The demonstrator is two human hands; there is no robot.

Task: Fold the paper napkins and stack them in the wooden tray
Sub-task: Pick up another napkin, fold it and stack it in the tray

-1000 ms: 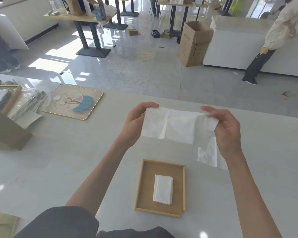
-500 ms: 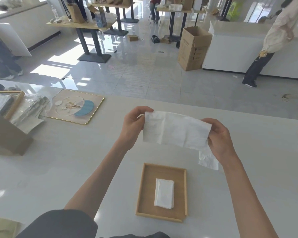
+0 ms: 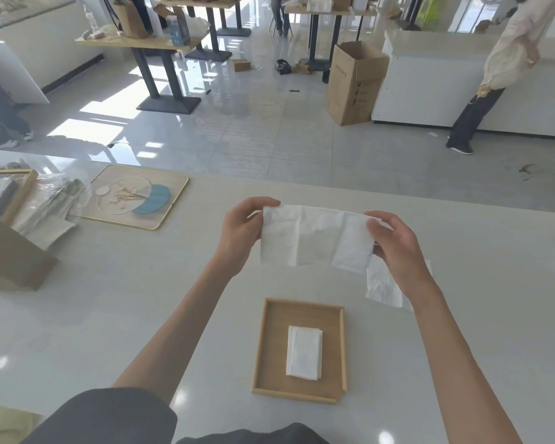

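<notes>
Right grip (image 3: 394, 248) up level with left grip (image 3: 241, 232) now | both pinch napkin (image 3: 314, 241) ends, taut in air, likely for a clean crease | folded stack (image 3: 303, 352) waits in wooden tray (image 3: 260, 347), near edge of tabletop (image 3: 141, 315)

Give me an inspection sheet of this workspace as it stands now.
Surface: white table, glossy, with spots of reflected light.
Job's things: held napkin stretched in the air above the table; folded napkins stacked in the wooden tray; loose napkin on the table, partly hidden by the right wrist.
Clutter: gold-rimmed panel, plastic-wrapped bundle and brown box at the far left.
Grippers: left hand and right hand each pinch one end of the held napkin.
Cables: nothing seen.
Surroundings: tiled floor, cardboard box, side table, a person standing at the right.
</notes>
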